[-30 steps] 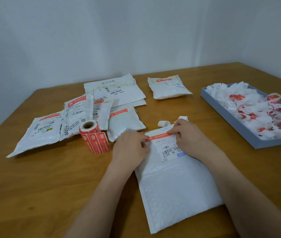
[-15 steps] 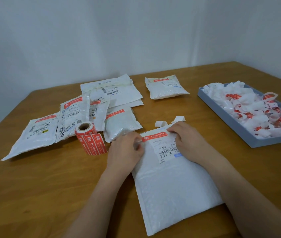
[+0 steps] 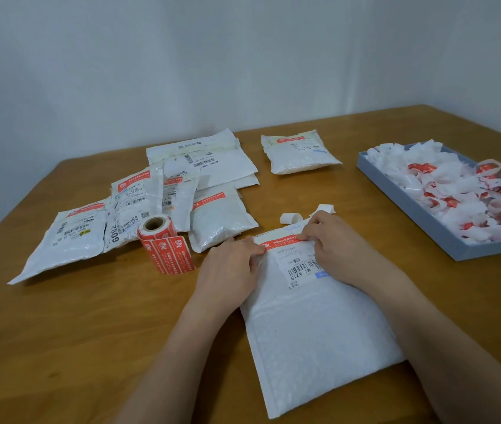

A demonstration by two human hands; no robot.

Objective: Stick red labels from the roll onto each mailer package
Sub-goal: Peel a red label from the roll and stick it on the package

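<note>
The print on the red label (image 3: 283, 242) is sitting too small to read, and both of its ends are lying hidden under fingertips. The blue tray (image 3: 408, 209) at the right is being cut off by the picture's edge, its heap of white and red backing scraps (image 3: 457, 191) running out of view.

Compared with a second ago, the hands are staying at the label's two ends, the label is lying in the same spot on the mailer, and the view has shifted a little, so everything is sitting slightly lower and leftward.

The white bubble mailer (image 3: 319, 341) is lying flat on the wooden table (image 3: 74, 347) in the near middle, its long axis running near to far and leaning slightly left at the far end. The label is running crosswise, left to right, along the mailer's far end just above the barcode sticker (image 3: 303, 266).

The left hand (image 3: 231, 267) is curling its fingers and pressing the label's left end; the right hand (image 3: 335, 243) is pressing bent fingertips on the right end.

The label roll (image 3: 163, 240) is lying just left of the left hand, in front of the labelled packages (image 3: 163, 203).
</note>
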